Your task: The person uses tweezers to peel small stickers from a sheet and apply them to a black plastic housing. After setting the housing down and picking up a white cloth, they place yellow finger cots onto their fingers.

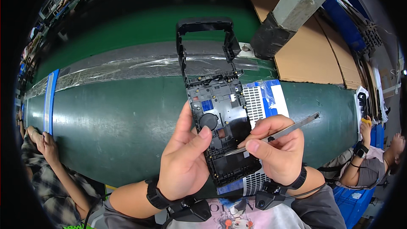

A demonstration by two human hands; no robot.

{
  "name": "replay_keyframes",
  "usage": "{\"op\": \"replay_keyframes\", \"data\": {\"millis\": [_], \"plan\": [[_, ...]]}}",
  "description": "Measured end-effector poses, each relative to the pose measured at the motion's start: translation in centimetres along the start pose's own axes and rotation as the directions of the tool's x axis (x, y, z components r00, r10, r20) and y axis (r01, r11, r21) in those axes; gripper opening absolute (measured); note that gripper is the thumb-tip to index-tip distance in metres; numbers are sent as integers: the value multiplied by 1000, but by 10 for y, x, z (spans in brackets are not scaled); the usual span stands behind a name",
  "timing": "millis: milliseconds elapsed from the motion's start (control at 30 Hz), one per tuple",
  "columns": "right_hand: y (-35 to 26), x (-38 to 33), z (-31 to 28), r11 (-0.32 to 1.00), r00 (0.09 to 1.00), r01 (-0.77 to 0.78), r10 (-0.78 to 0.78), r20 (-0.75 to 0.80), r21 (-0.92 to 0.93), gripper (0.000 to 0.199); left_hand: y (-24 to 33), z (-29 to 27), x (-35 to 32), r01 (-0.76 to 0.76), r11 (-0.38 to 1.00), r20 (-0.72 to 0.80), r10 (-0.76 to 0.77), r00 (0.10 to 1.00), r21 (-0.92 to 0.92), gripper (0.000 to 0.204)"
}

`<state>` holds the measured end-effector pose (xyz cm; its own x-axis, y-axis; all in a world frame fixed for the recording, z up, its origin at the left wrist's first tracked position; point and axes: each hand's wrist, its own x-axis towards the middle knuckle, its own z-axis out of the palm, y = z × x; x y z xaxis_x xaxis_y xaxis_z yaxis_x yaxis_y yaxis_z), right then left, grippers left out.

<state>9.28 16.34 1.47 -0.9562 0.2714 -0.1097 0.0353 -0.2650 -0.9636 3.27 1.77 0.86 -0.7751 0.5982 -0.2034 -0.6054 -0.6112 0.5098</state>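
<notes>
My left hand (184, 163) grips a long black plastic housing (237, 121) by its left edge, the thumb lying over its inner face. The housing has a flat panel with small brass-coloured inserts, a round black disc (208, 121) and a blue patch (207, 105). An open rectangular frame (204, 24) forms its far end. In my right hand (277, 154), thumb and fingers pinch metal tweezers (299, 124). Their tips reach the lower part of the panel; whether they hold anything is too small to tell. Both hands are closed.
Under the housing lies a white-and-blue sheet (271, 97) with rows of small black rectangles. A similar blue strip (50, 101) lies left on the green table (110, 123). Beyond are a grey post (296, 12) and cardboard (311, 59). Other people sit at both sides.
</notes>
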Motion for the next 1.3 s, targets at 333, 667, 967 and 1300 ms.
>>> {"op": "replay_keyframes", "data": {"millis": [333,667,967,1300], "plan": [[1,-1,2,1000,1000,28,-28,11,-5,20,0,-1,0,-25,1000,9,25,1000,8,54],[1,0,0,1000,1000,24,-24,0,-20,19,-3,-4,2,-18,995,47,13,999,97,76],[-17,13,-27,998,988,63,-65,-137,-17,20,7,-11,5,-173,953,43,168,985,249,94],[14,28,-46,992,983,-92,77,-166,-88,16,11,-3,15,-286,949,75,278,958,135,83]]}}
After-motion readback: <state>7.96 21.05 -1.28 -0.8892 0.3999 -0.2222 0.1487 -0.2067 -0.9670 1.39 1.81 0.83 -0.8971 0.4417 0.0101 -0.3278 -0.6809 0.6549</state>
